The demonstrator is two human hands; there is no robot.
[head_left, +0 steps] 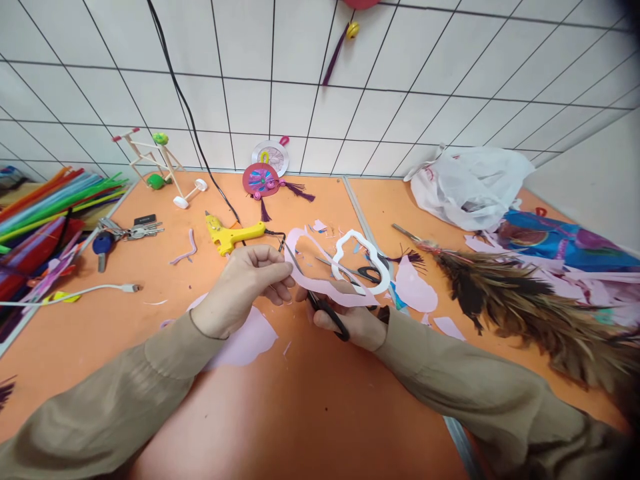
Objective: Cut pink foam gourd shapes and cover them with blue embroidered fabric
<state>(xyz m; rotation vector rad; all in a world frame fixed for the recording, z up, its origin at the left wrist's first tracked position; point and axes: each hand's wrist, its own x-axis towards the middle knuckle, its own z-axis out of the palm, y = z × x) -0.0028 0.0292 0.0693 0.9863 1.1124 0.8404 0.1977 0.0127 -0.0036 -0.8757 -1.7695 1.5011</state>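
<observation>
Above the middle of the bench (310, 407), between its far and near edges, we've got a pink paper loop (320, 289) up in both hands. Our left hand (257, 277) has thumb and forefinger pinching the loop's left side, with the other fingers loosely curled underneath. Our right hand (357, 327) has its fingers wrapped around the black-handled scissors (323, 307), blades angled up and left right by the paper; can't really tell if they're biting into it.

Just beyond the loop, farther toward the bench's far edge, there's a white wavy-edged frame (384, 273) and a second pair of scissors (369, 273), with pink scraps around. A bigger pink sheet (245, 343) lies partly under our left wrist. The yellow glue gun (240, 233) sits just past that hand, and a bunch of keys (145, 231) is over toward the left edge. Up at the far edge we've got a red round ornament (260, 180) with purple tassels, a crumpled white plastic bag (465, 190) near the far right corner, and a feather duster (530, 320) along the right side.
</observation>
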